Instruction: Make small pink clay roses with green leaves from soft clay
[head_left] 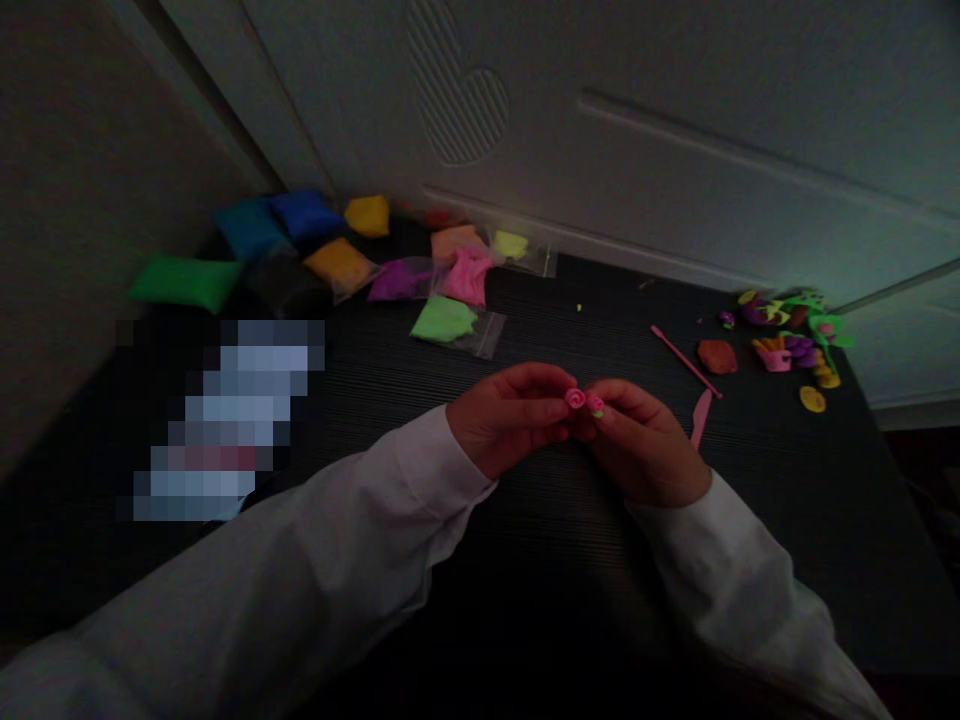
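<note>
Pink clay, rolled into a little rose, is sitting between the person's fingertips above the dark table. The left hand is pinching it, fingers curled in. The right hand is closing on a small pink and green bit just beside the rose. Bags of bright clay are lying farther back. A pink tool is resting near the right hand.

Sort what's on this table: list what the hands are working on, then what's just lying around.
In hand:
- left hand and right hand, pinched together on the pink clay rose
- green clay bit beside the rose, at the right fingertips

Lying about:
- clay bags along the wall
- green bag, nearest the hands
- pink tools
- finished clay pieces at far right
</note>
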